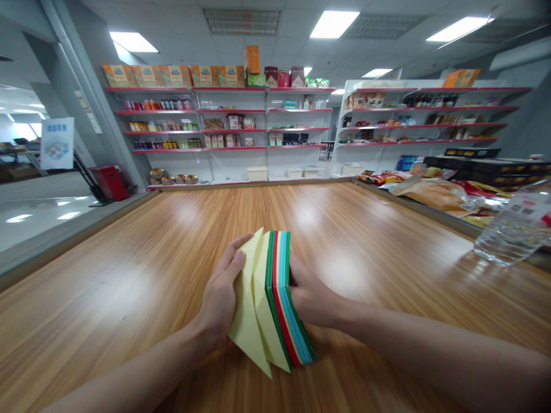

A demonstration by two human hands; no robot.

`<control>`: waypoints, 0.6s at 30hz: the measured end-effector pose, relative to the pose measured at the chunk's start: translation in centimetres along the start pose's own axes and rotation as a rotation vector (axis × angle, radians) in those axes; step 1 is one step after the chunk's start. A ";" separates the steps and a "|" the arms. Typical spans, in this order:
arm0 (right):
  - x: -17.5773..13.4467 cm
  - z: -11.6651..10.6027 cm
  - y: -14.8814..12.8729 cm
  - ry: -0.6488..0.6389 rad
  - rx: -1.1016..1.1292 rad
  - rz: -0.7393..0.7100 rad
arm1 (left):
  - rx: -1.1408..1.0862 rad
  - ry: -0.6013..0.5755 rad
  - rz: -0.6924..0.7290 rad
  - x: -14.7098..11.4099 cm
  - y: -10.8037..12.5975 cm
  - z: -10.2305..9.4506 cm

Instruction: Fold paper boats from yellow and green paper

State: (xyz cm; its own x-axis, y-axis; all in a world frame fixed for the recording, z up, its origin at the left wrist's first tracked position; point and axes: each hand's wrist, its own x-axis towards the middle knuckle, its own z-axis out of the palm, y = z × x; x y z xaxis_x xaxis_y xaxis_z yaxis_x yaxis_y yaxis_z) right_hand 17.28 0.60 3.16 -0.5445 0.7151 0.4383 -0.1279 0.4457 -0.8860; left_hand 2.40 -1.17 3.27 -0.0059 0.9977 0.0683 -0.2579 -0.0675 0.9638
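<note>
Upright between my hands, over the near middle of the table, is a stack of coloured paper. Its edges show bands of green, red, cream and light blue, and the pieces may be folded. At its left side a pale yellow paper leans a little apart from the rest, with a narrow gap between. My left hand is closed on this yellow paper from the left, thumb at its edge. My right hand grips the stack from the right; its fingertips are hidden behind the paper.
The wood-grain table has a raised rim. A clear plastic bottle lies at the right, near snack packets and stacked black boxes. Beyond are stocked shelves; a red box-like object stands on the floor at left.
</note>
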 end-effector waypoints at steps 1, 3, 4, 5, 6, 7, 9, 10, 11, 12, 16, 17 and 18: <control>0.0 -0.1 -0.1 -0.008 0.011 0.007 | 0.008 -0.014 0.004 0.0 0.0 0.0; 0.1 -0.4 -0.3 -0.023 0.003 0.022 | 0.043 -0.026 0.018 0.0 0.1 0.0; 0.2 -0.4 -0.4 -0.029 -0.015 0.029 | 0.066 -0.019 0.027 0.0 0.1 0.0; 0.2 -0.5 -0.5 -0.032 -0.035 0.036 | 0.086 -0.007 0.036 -0.1 0.1 0.1; 0.1 -0.4 -0.5 -0.033 -0.050 0.038 | 0.104 0.013 0.048 -0.2 0.2 0.3; 0.1 -0.3 -0.6 -0.029 -0.058 0.032 | 0.120 0.040 0.063 -0.3 0.2 0.4; -0.1 0.2 -0.7 -0.002 -0.060 0.002 | 0.157 0.102 0.097 -0.6 0.2 0.8; -0.2 0.4 -0.8 0.019 -0.054 -0.014 | 0.177 0.131 0.116 -0.7 0.3 0.9; -0.2 0.6 -0.8 0.036 -0.045 -0.024 | 0.192 0.147 0.130 -0.9 0.3 1.0; -0.3 0.8 -0.9 0.048 -0.032 -0.024 | 0.197 0.154 0.140 -0.9 0.4 1.0; 0.1 0.7 -0.9 0.035 0.067 0.070 | 0.106 0.099 0.076 -0.6 0.7 0.7; 0.3 0.5 -0.9 0.035 0.079 0.099 | 0.077 0.076 0.032 -0.4 0.7 0.5; 0.4 0.3 -1.0 0.042 0.075 0.120 | 0.053 0.054 -0.011 -0.3 0.7 0.4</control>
State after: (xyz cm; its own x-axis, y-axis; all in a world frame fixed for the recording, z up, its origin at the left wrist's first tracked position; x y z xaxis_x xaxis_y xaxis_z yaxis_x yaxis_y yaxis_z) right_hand 16.94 0.28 4.15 -0.5250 0.7832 0.3331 -0.1262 0.3153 -0.9405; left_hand 2.63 -1.49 4.07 -0.0555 0.9974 0.0452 -0.2067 -0.0558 0.9768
